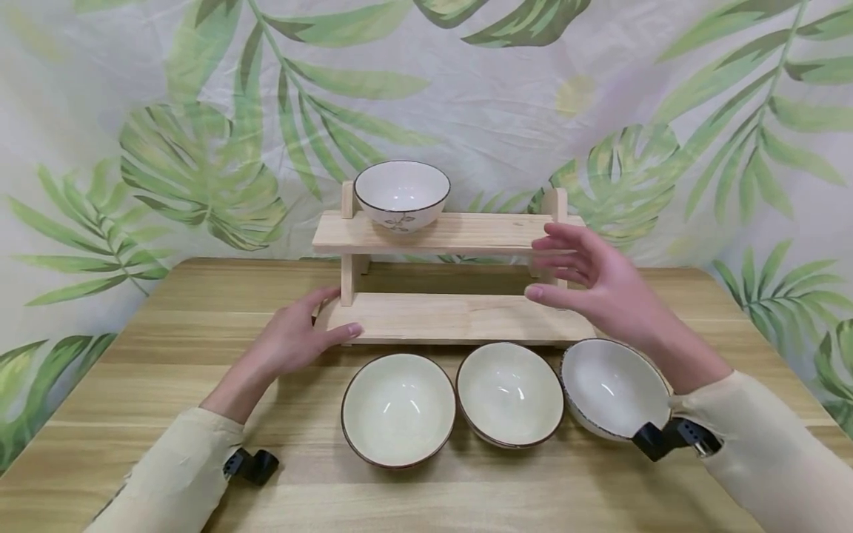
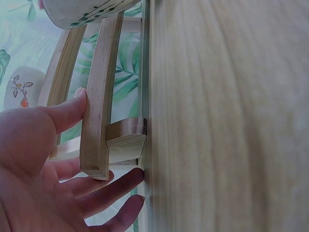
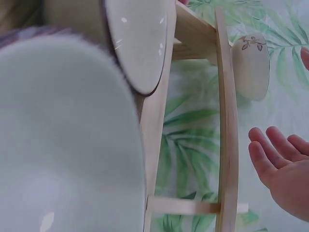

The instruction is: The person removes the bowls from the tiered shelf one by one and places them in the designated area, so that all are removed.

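Observation:
A two-tier wooden shelf rack stands on the table. My left hand holds the left end of its lower board, the thumb on the board and the other fingers around the end, as the left wrist view shows. On the left of the upper board sits a white bowl with a dark rim and a leaf pattern. My right hand is raised by the rack's right end, fingers apart and holding nothing. Three bowls stand in front of the rack: a left bowl, a middle bowl and a right bowl.
The wood-grain table runs back to a hanging cloth printed with green leaves, right behind the rack. The three front bowls stand close side by side, with the right one partly under my right forearm.

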`<state>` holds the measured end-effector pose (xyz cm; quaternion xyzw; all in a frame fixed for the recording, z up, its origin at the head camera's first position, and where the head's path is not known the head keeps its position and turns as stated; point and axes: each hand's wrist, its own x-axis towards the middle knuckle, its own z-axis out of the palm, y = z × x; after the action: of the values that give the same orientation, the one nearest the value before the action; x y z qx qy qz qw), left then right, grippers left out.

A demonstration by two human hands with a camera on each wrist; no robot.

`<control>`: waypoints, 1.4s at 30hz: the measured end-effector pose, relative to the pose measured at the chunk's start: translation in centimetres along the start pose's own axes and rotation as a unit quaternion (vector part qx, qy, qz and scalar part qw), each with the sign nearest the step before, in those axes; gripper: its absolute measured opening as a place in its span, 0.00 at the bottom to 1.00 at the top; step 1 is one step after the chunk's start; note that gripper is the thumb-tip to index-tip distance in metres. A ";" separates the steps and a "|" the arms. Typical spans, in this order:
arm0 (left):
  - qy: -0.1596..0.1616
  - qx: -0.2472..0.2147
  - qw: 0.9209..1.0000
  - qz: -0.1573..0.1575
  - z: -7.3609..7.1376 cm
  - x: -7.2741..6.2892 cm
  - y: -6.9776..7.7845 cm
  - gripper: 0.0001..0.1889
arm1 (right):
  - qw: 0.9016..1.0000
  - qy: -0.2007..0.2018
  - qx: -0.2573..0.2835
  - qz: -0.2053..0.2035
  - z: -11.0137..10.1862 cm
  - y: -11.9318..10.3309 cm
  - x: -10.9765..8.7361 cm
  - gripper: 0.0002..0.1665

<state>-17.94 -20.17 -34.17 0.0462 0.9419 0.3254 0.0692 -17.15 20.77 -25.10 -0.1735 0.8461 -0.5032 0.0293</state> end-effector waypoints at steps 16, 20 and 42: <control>0.001 -0.006 1.000 0.008 0.3 0.4 0.1 0.47 | 0.996 -0.002 0.090 0.003 3.1 -1.3 6.2 0.53; 0.003 -0.007 1.000 0.005 0.2 0.3 0.1 0.46 | 0.995 -0.006 0.098 0.011 3.8 -1.7 7.3 0.56; 0.006 -0.016 1.000 -0.001 -0.1 -0.2 -0.2 0.46 | 0.994 -0.002 0.105 0.040 6.9 -3.2 12.8 0.69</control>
<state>-17.78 -20.42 -34.19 0.0420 0.9371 0.3404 0.0648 -26.79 9.45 -24.18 -0.1363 0.7948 -0.5873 0.0694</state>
